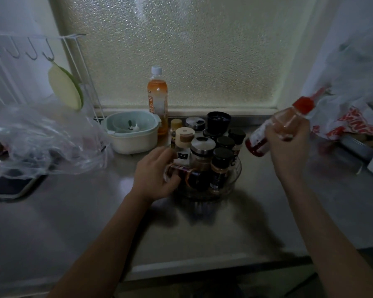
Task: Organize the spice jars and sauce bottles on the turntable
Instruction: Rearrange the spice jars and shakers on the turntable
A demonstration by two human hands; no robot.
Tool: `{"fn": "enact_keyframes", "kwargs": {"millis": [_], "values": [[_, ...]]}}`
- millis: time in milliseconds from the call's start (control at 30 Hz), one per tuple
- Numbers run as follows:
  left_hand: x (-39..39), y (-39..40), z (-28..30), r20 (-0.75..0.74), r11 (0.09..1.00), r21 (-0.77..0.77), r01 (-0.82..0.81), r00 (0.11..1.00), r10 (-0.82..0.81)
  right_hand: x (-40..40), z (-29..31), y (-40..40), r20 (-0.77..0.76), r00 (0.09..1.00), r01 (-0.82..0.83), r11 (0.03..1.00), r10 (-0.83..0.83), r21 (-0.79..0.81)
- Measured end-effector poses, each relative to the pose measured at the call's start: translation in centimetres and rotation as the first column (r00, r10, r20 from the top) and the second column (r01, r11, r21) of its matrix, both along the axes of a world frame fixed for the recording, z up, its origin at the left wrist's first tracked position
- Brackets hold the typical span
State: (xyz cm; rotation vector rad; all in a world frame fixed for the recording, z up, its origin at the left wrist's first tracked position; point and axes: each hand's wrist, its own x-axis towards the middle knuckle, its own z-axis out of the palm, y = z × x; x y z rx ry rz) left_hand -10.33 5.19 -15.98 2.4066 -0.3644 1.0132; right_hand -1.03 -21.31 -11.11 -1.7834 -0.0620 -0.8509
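Observation:
A clear round turntable (235, 179) stands mid-counter, crowded with several upright spice jars with black, silver and beige lids (202, 145). A dark jar (190, 175) lies on its side at the turntable's front left, and my left hand (155, 175) is closed around its near end. My right hand (289, 145) holds a red-capped sauce bottle (278, 130) tilted in the air to the right of the turntable, cap pointing up and right.
A tall orange drink bottle (157, 100) and a pale bowl (131, 132) stand behind left. A clear plastic bag (47, 136) and a phone (11, 186) lie at left. A red-and-white bag (353, 123) and a tray (357, 147) sit at right. A wire rack (80, 72) leans by the frosted window.

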Motion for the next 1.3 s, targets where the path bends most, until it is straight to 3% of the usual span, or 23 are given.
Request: {"fn": "enact_keyframes", "kwargs": {"millis": [100,233,433,567,667,767,900,1033,1133,1300], "values": [[0.2,-0.3,0.0,-0.061,0.987,0.142,0.079,0.996,-0.071,-1.6,0.1,0.2,-0.017,0.992,-0.129,0.991,0.128,-0.026],[0.5,0.1,-0.4,-0.048,0.944,0.328,0.045,0.998,-0.031,-2.7,-0.9,1.2,-0.065,0.964,-0.259,0.966,0.26,0.025],[0.3,-1.4,-0.6,-0.033,0.947,0.307,0.095,0.995,-0.09,-2.5,-2.1,2.7,-0.174,0.863,-0.488,0.871,0.474,-0.05],[0.2,-1.4,-0.6,-0.004,0.998,0.039,0.046,0.999,-0.046,-1.9,-3.2,2.5,-0.264,0.804,-0.565,0.823,0.533,-0.056],[0.2,-0.9,-0.6,-0.033,0.984,-0.173,-0.043,0.999,0.037,-2.2,-3.4,2.2,-0.279,0.783,-0.596,0.798,0.555,-0.086],[0.2,-0.6,-0.6,-0.111,0.975,-0.193,-0.114,0.989,0.094,-2.8,-3.2,2.3,-0.32,0.756,-0.633,0.761,0.571,-0.138],[0.3,-0.2,-0.8,-0.068,0.965,-0.243,-0.096,0.994,0.082,-3.2,-3.7,2.2,-0.323,0.726,-0.667,0.736,0.607,-0.117],[0.9,0.4,-1.4,-0.021,0.895,-0.446,0.008,1.0,-0.02,-3.0,-4.1,2.2,-0.199,0.829,-0.515,0.852,0.523,0.091],[1.0,0.1,-1.2,-0.007,0.848,-0.529,0.02,1.0,-0.029,-1.8,-3.7,1.9,-0.283,0.894,-0.342,0.937,0.346,0.066],[0.7,0.1,-0.6,0.083,0.806,-0.587,0.077,0.996,-0.035,-0.8,-2.0,2.2,-0.517,0.723,-0.532,0.847,0.459,0.009]]}}
